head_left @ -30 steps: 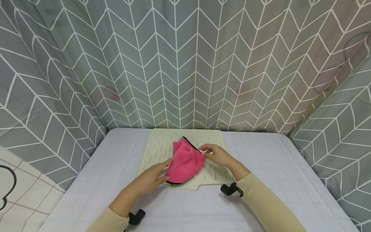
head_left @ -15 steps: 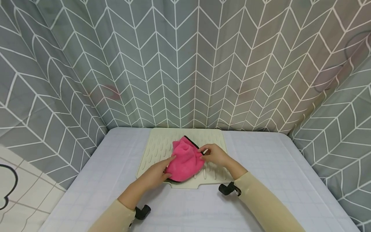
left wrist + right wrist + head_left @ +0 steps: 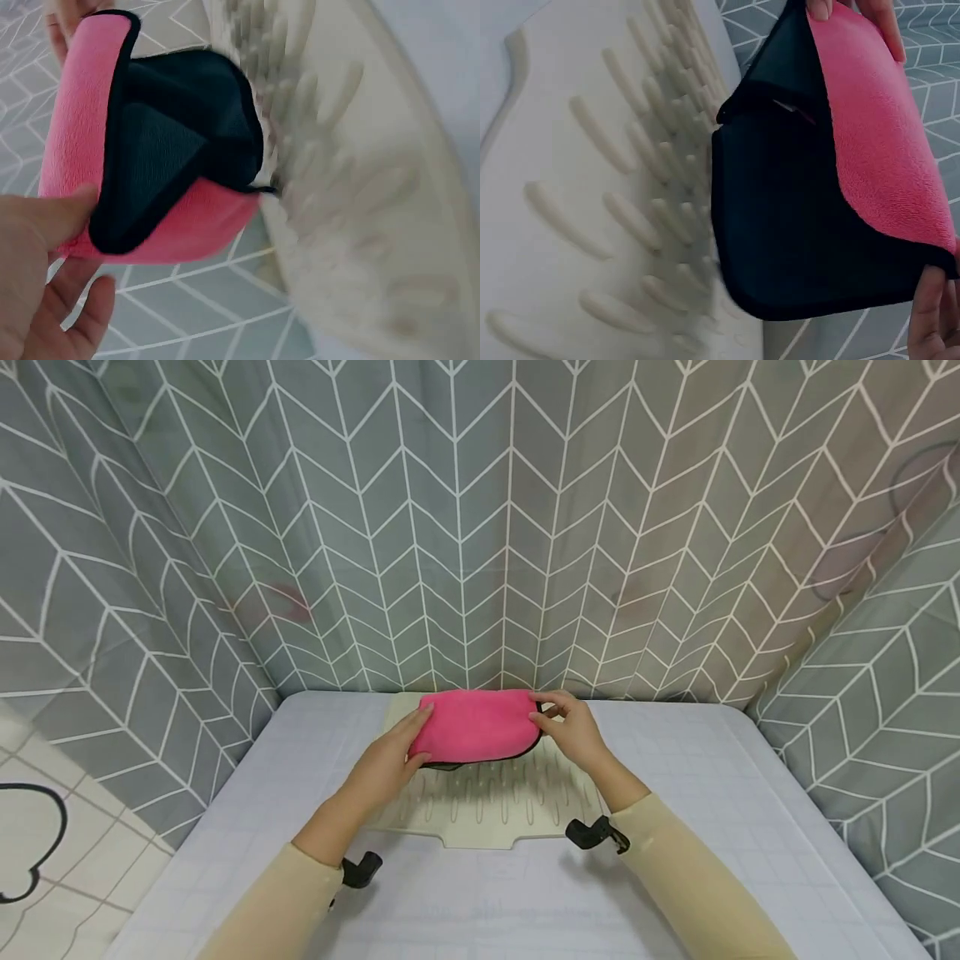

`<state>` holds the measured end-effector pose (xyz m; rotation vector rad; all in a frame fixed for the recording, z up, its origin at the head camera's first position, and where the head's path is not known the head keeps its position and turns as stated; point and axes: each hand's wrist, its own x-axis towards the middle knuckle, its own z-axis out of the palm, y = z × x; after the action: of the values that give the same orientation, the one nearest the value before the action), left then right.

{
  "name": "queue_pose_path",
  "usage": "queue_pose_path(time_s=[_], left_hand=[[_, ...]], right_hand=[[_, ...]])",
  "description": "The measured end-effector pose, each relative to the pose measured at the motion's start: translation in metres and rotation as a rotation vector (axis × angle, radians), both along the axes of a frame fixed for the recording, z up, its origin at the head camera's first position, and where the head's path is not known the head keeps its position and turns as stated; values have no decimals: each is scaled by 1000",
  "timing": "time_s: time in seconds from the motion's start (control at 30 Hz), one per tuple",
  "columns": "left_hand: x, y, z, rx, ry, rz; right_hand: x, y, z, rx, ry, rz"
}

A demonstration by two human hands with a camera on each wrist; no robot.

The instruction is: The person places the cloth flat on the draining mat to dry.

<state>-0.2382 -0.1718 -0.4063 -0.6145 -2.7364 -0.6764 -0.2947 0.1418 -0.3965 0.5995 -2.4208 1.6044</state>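
From where I stand, the left hand (image 3: 381,766) and the right hand (image 3: 576,732) each pinch, with fingers nearly closed, one end of the pink cloth (image 3: 476,725) above the ribbed mat (image 3: 480,833), so the lifting seems done, but its dark side (image 3: 795,217) hangs folded, not yet spread flat.

The left hand (image 3: 378,768) is gripping the left end of a pink, black-edged cloth (image 3: 477,727), and the right hand (image 3: 576,727) is pinching its right end. The cloth is shading a cream ribbed mat (image 3: 480,818), which is lying near the middle of the white table's far edge, where a grey patterned curtain (image 3: 480,527) is hanging.
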Motion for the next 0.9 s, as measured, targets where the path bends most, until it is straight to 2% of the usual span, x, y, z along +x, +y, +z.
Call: queue_pose_path(time_s=[0.07,0.13,0.17,0.23,0.33,0.37,0.4,0.5,0.6,0.73,0.9], left_hand=[[-3,1,6,-108,92,24],[-3,4,4,-220,149,24],[-3,6,2,-268,138,16],[0,8,-6,-305,33,-32],[6,2,-18,-208,-200,-115],[7,-3,-20,-153,-262,-123],[8,-8,-21,-98,-294,-130],[4,-25,-24,27,-290,-84],[-6,-36,-28,100,-293,-16],[-18,-39,-36,183,-384,37],[-22,-31,-46,276,-482,103]], right_hand=[[7,-2,11,-7,-20,-13],[8,0,10,27,-56,-12],[8,2,9,58,-91,-8],[2,8,-2,121,-182,14],[-3,19,-17,259,-288,54],[-2,22,-18,295,-308,61],[-1,25,-19,322,-315,66],[-1,32,-21,350,-309,46],[-3,34,-22,329,-305,42],[-6,32,-29,303,-322,64],[-10,27,-37,269,-327,83]])
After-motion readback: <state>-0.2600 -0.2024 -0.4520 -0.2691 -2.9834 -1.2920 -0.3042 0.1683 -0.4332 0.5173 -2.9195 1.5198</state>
